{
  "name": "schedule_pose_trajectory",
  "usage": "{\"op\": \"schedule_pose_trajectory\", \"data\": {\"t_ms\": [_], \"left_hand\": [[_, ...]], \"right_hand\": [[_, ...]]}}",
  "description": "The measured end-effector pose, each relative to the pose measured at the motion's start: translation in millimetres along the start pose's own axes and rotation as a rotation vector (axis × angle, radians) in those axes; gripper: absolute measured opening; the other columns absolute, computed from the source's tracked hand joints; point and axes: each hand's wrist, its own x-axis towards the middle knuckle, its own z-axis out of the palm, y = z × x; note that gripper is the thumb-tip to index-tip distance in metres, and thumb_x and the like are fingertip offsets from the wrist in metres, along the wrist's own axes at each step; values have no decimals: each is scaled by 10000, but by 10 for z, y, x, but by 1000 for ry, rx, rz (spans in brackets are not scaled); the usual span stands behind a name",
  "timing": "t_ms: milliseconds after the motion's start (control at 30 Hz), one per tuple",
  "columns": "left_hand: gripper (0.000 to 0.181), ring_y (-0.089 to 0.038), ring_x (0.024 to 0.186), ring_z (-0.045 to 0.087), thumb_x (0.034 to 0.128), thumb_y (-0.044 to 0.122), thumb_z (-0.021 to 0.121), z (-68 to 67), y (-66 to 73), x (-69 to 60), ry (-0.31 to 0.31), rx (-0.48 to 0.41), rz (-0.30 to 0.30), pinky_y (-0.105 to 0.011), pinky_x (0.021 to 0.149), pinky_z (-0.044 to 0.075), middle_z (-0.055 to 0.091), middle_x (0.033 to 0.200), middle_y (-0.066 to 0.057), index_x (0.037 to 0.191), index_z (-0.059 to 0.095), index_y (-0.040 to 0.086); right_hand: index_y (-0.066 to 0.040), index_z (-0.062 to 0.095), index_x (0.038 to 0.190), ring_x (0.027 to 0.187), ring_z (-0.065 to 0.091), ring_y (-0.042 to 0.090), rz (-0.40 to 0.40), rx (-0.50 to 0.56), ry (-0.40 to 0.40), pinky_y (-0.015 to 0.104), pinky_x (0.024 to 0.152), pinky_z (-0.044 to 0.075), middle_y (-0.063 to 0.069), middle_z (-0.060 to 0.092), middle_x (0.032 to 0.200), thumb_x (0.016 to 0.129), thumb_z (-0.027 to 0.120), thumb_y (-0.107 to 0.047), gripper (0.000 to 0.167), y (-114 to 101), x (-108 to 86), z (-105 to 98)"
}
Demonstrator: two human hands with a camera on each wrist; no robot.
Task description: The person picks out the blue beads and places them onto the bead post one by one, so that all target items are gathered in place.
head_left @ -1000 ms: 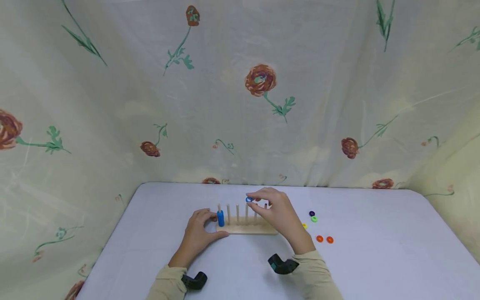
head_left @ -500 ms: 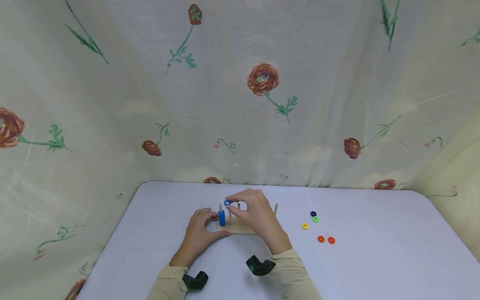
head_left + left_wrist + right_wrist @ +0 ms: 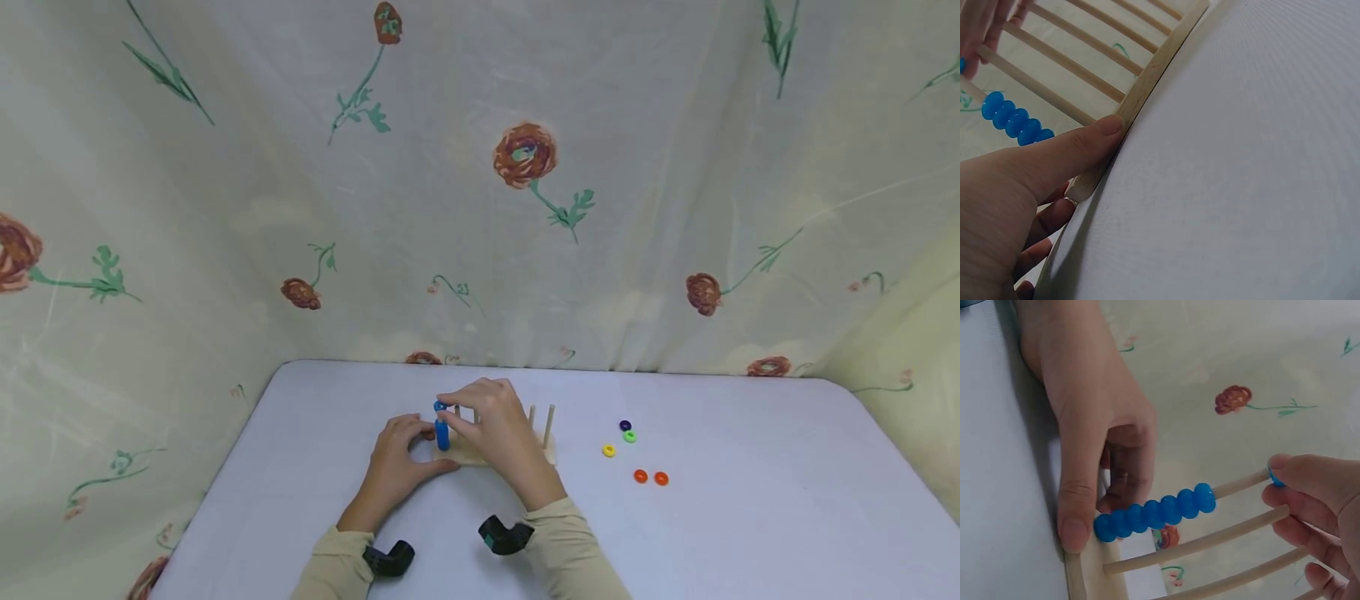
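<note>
A wooden peg stand [image 3: 1163,62] with a row of upright pegs sits on the white table. My left hand [image 3: 397,458] grips its left end, the thumb on the front edge of the base. Several blue rings [image 3: 1154,514] are stacked on the leftmost peg. Thumb and fingertips of my right hand [image 3: 498,425] pinch one more blue ring [image 3: 1277,478] at that peg's tip, above the stack. Those fingers partly cover this ring, so I cannot tell whether the peg passes through it. In the head view, the right hand hides several middle pegs.
To the right of the stand lie loose rings: a dark purple one [image 3: 626,425], a green one [image 3: 630,436], a yellow one [image 3: 609,451] and two orange rings [image 3: 641,476]. A flowered curtain [image 3: 615,250] hangs behind the table [image 3: 750,500].
My right hand has carried the blue ring leftward across the stand to the tip of the leftmost peg. The left hand has kept its grip on the base.
</note>
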Motion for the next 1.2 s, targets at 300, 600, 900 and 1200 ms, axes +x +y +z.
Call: {"op": "schedule_pose_trajectory", "data": {"t_ms": [300, 600, 900, 1200], "left_hand": [[614, -361, 1386, 510, 708, 457, 942, -5, -19, -1, 3, -5, 20, -625, 1150, 423, 667, 1371, -141, 1178, 741, 118], [610, -355, 1383, 511, 706, 461, 941, -9, -20, -6, 9, 6, 11, -612, 1155, 423, 666, 1370, -142, 1167, 742, 114], [689, -366, 1380, 510, 706, 454, 943, -33, -4, -31, 8, -7, 6, -621, 1144, 428, 633, 1410, -168, 1256, 726, 100], [649, -372, 1365, 519, 699, 450, 946, -9, -28, -28, 19, -11, 23, -627, 1136, 427, 645, 1387, -170, 1203, 742, 96]], "right_hand": [[-179, 820, 1082, 934, 711, 132, -2, -45, 13, 367, 896, 527, -51, 810, 951, 901, 812, -276, 205, -19, -15, 36], [-164, 820, 1078, 928, 710, 143, -5, -52, 11, 371, 877, 528, -42, 809, 951, 898, 815, -270, 209, -33, -4, 50], [-163, 778, 1211, 1122, 688, 193, -19, -65, 24, 389, 905, 532, 11, 762, 1221, 837, 871, -346, 427, -15, -11, 71], [-161, 780, 1200, 1092, 697, 190, -29, -79, 32, 389, 903, 538, 7, 775, 1174, 823, 880, -349, 433, -8, -15, 51]]}}
